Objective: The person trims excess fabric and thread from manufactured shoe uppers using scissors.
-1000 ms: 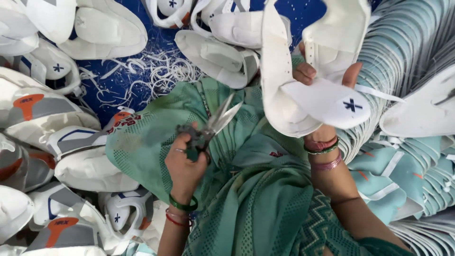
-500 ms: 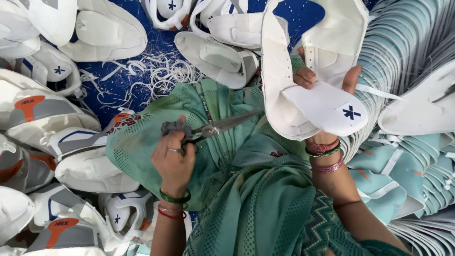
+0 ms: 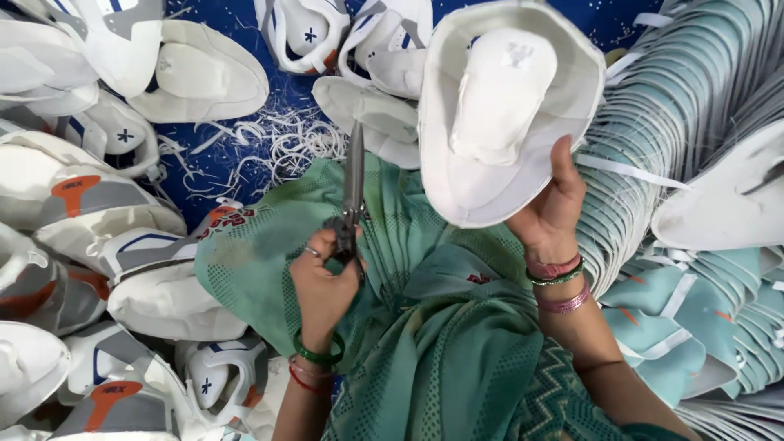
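Lap hemmed by piled shoe uppers [image 3: 155,302] left, teal stack [image 3: 694,131] right, left hand [image 3: 322,286] clenched on scissors [image 3: 353,192], blades up, right hand [image 3: 549,214] gripping white upper [image 3: 498,106] raised above lap

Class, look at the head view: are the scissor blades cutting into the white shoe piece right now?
No. The scissors in the left hand point upward, apart from the white shoe piece in the right hand.

Scissor handles [image 3: 343,245] buried inside the left hand [image 3: 322,290]; teal stack [image 3: 694,122] cropped at right edge.
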